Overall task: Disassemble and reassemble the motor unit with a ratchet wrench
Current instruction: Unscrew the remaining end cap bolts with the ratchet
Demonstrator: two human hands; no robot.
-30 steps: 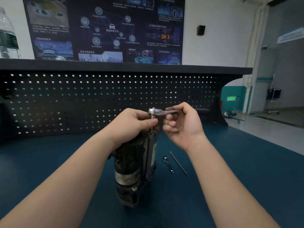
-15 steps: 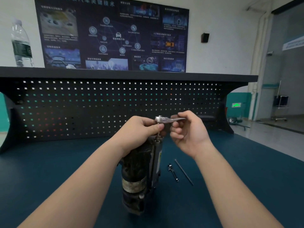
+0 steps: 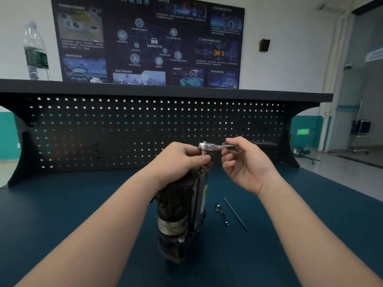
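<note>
Our left hand (image 3: 178, 162) grips the upright motor unit (image 3: 180, 216); our right hand (image 3: 246, 162) pinches the ratchet wrench (image 3: 209, 147) above the blue table (image 3: 62, 214), before a pegboard (image 3: 124, 129).

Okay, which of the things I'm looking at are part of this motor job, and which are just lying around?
Part of the job:
motor unit
ratchet wrench
left hand, steadying the motor
right hand, on the wrench handle
long bolt
small extension bar

Just lying about:
water bottle
poster
pegboard

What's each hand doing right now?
Left hand: grips the motor top.
Right hand: pinches the wrench handle.
</note>
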